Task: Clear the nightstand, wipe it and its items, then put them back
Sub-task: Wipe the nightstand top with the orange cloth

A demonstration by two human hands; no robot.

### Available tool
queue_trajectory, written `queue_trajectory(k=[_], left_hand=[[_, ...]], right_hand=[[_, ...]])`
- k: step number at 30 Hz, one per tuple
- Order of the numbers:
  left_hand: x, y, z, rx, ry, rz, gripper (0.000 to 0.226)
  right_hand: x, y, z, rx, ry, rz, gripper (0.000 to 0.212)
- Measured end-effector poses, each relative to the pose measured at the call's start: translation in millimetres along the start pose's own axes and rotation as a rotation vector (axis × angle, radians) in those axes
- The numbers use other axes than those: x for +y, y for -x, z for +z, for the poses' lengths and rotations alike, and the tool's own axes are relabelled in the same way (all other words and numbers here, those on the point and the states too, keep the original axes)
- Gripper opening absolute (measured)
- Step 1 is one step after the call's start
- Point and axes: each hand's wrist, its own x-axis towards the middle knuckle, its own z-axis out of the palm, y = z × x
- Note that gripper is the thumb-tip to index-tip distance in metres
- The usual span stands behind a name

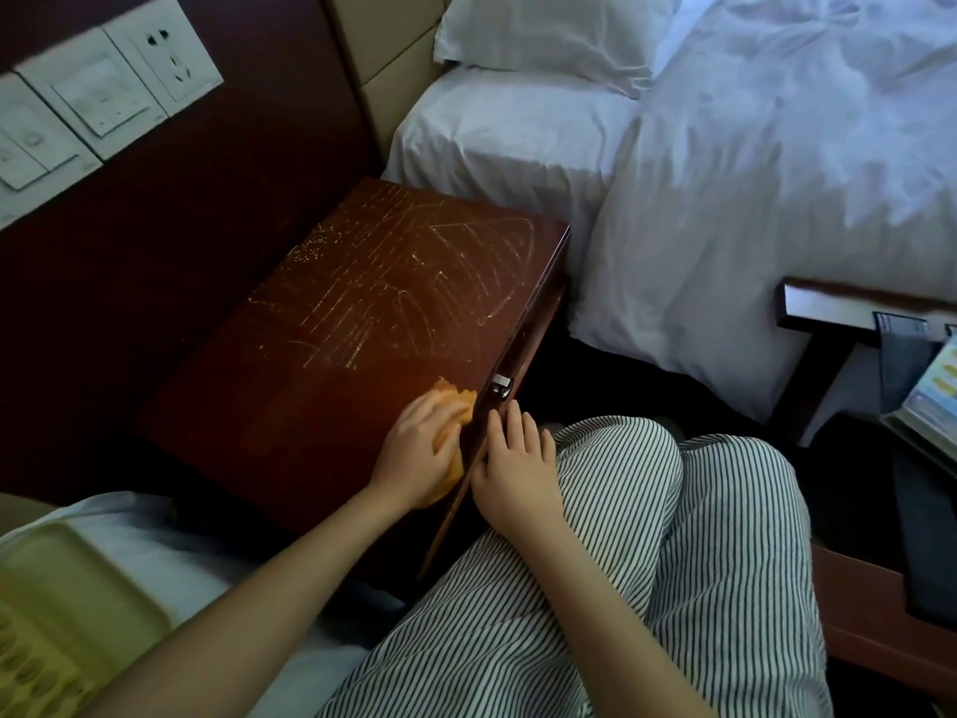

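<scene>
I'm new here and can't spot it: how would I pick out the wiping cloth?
Find the dark reddish nightstand beside the white bed. At its near edge, by the metal drawer knob, the left hand presses on the cloth. It is the only soft, orange thing on the wood.

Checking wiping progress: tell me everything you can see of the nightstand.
The nightstand is dark reddish-brown glossy wood, its flat top streaked with pale marks. A metal knob sits on its front. It stands beside a white bed. The left hand presses an orange cloth on its near edge; the right hand touches its front edge.
</scene>
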Motion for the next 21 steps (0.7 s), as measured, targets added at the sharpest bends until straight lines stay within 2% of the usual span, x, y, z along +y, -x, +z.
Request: queue_trajectory(k=[3,8,11,16,21], left_hand=[[-18,26,-20,-0.033,-0.002,0.045,0.036],[-31,6,-26,0.143,-0.050,-0.214,0.032],[-11,-28,-9,0.182,-0.053,-0.269,0.033],[20,-45,12,0.140,-0.043,-0.148,0.032],[8,14,-7,0.070,-0.075,0.020,0.031]], right_hand=[[2,-3,0,-0.016,-0.012,-0.007,0.060],[3,-1,-2,-0.014,-0.025,0.001,0.059],[5,-1,-3,0.002,-0.039,0.011,0.058],[10,0,-9,0.039,-0.057,0.020,0.058],[14,-4,-13,0.051,-0.091,0.049,0.057]])
